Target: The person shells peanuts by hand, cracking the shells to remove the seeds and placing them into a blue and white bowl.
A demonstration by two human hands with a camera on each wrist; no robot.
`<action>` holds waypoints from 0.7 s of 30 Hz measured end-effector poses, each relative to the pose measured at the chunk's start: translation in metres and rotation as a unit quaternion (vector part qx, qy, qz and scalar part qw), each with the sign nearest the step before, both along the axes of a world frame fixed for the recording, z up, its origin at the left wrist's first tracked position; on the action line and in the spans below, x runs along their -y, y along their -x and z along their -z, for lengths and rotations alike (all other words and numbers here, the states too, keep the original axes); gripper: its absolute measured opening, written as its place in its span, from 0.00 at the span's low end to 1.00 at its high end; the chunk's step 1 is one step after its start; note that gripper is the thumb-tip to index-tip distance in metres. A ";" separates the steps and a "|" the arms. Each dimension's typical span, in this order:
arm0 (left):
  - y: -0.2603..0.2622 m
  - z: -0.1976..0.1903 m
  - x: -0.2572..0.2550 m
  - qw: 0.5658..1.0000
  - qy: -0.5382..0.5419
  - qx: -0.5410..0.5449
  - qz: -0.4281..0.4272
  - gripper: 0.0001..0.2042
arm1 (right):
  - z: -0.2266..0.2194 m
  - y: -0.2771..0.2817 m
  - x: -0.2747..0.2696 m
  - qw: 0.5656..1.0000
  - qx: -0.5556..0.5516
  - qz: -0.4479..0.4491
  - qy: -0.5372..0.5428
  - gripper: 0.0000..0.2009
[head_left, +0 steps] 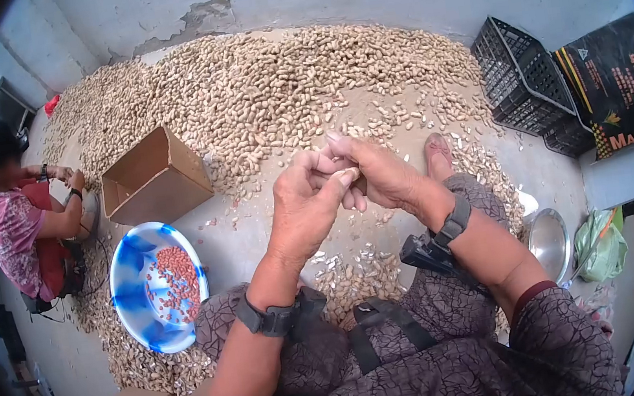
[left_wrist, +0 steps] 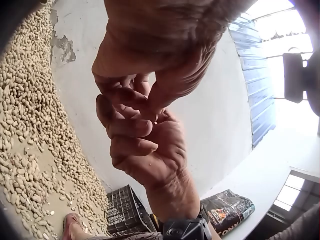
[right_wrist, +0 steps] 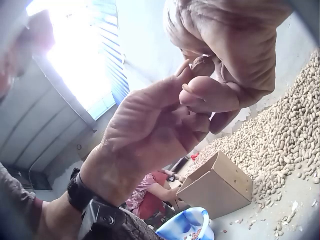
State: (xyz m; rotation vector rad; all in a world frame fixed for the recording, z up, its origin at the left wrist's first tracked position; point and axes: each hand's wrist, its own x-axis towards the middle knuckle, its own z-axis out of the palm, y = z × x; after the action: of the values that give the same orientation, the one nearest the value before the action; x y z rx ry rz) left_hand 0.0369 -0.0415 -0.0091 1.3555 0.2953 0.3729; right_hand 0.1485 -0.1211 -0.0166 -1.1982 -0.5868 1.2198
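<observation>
Both hands meet in front of the body, above the floor. In the head view the left hand (head_left: 306,203) has curled fingers and its thumb lies against the fingers of the right hand (head_left: 385,174). Between the fingertips, the right wrist view shows a small brown peanut (right_wrist: 202,65), pinched by the right hand (right_wrist: 235,55) and the left hand (right_wrist: 145,120). Fingers cover most of it. From the left wrist view, the left hand (left_wrist: 160,50) is above the right hand (left_wrist: 150,150), fingertips touching; the peanut is hidden there.
Unshelled peanuts (head_left: 264,86) are heaped along the wall. A blue-white basin (head_left: 132,292) holds red kernels, beside a cardboard box (head_left: 162,193). Empty shells (head_left: 358,276) lie between the legs. Another person (head_left: 20,226) sits at left; black crates (head_left: 525,85) and a metal bowl (head_left: 551,244) are at right.
</observation>
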 end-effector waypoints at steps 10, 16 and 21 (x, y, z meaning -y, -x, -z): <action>-0.007 0.010 -0.012 0.968 -0.177 0.023 -0.177 0.06 | -0.005 -0.016 -0.003 0.991 -0.097 -0.028 -0.089 0.11; -0.009 0.012 -0.004 0.992 -0.023 0.026 -0.123 0.07 | 0.007 -0.022 0.005 0.995 -0.057 0.012 -0.078 0.09; -0.014 0.010 -0.004 0.995 0.073 -0.037 -0.058 0.08 | 0.004 -0.019 0.016 0.997 0.000 0.061 -0.038 0.09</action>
State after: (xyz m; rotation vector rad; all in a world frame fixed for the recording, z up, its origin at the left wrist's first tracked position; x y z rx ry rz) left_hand 0.0510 -0.0377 -0.0192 1.2126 0.4553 0.3906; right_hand 0.1674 -0.1368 -0.0202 -1.1539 -0.5480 1.0862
